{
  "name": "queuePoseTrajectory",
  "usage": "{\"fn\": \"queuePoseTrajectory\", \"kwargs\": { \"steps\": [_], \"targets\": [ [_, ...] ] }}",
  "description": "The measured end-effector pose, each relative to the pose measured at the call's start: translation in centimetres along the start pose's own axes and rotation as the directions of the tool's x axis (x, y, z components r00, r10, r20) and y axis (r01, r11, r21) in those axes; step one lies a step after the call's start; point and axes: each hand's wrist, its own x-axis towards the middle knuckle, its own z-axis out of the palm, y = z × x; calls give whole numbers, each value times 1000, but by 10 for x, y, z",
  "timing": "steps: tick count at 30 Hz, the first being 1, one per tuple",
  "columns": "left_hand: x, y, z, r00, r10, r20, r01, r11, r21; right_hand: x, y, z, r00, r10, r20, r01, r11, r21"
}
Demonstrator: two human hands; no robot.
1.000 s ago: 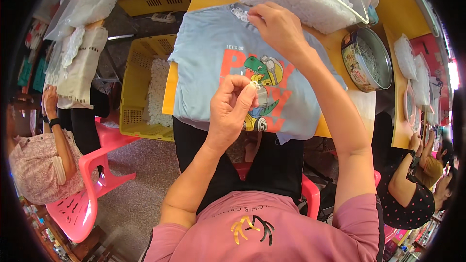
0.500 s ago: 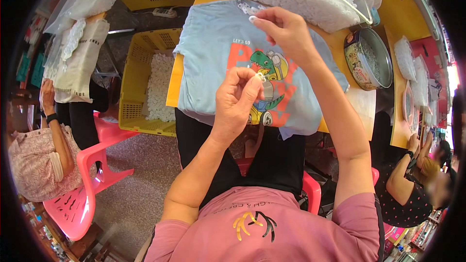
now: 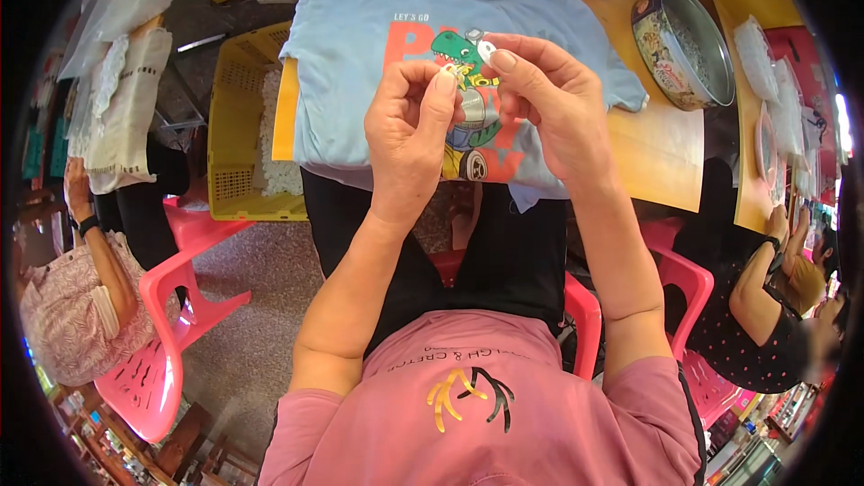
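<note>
You had both hands pinched on a small white piece (image 3: 466, 70), left hand (image 3: 409, 126) and right hand (image 3: 549, 108) meeting above the blue T-shirt (image 3: 360, 45). Shirt lay on the yellow table (image 3: 657, 148); round tin (image 3: 684, 45) right of it, yellow crate (image 3: 247, 126) left, pink chair (image 3: 171, 306) beyond.

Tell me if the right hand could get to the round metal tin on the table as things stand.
Probably yes. The round metal tin sits open on the yellow table to the right of the right hand, with only bare tabletop and the blue shirt's sleeve between, though the hand is pinching a small white piece.
</note>
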Motion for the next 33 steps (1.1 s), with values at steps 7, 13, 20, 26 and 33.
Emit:
{"fn": "queuePoseTrajectory", "kwargs": {
  "steps": [7, 13, 20, 26, 33],
  "targets": [
    [-1, 1, 0, 1000, -9, -7, 9, 997, 82, -5, 10, 10, 988, -143, -55, 135, 983, -122],
    [0, -1, -2, 1000, 15, -6, -14, 988, 155, -6, 7, 13, 987, -147, -66, 136, 980, -144],
    [0, 0, -1, 1000, 5, -8, -4, 994, 113, -6, 7, 14, 982, -180, -62, 164, 965, -203],
    [1, 1, 0, 1000, -6, -9, 7, 994, 106, -7, 9, 15, 973, -223, -59, 206, 956, -208],
    [1, 1, 0, 1000, 11, -14, -9, 993, 119, -10, 4, 19, 971, -237, -44, 216, 937, -274]
  ]
}}
